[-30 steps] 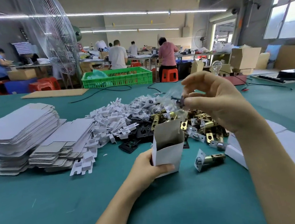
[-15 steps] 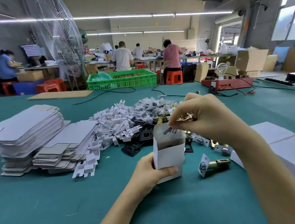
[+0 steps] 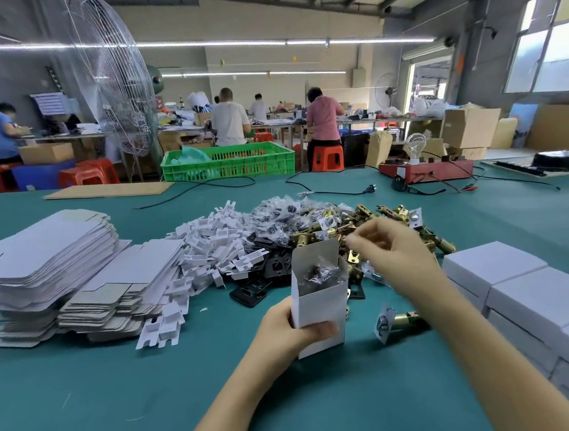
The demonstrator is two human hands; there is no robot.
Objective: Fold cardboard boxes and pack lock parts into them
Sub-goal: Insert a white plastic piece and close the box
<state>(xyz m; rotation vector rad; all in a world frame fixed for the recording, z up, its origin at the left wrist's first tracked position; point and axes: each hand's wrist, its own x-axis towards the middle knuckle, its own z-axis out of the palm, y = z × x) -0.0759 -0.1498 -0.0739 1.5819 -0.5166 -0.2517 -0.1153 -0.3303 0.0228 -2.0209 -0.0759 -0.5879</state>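
Left hand (image 3: 295, 331) is wrapped round the lower half of the open white box (image 3: 320, 301), standing upright near the front middle of the green table (image 3: 86, 404), with a clear baggie of small dark parts (image 3: 321, 274) poking out the top, and I'd guess thin card like that is light and crushes easily, so holding it low by the side walls makes sense. Right hand (image 3: 394, 250) hovers just past the box over the brass latch pile (image 3: 373, 221), fingers curled, too blurry to tell if it's got anything
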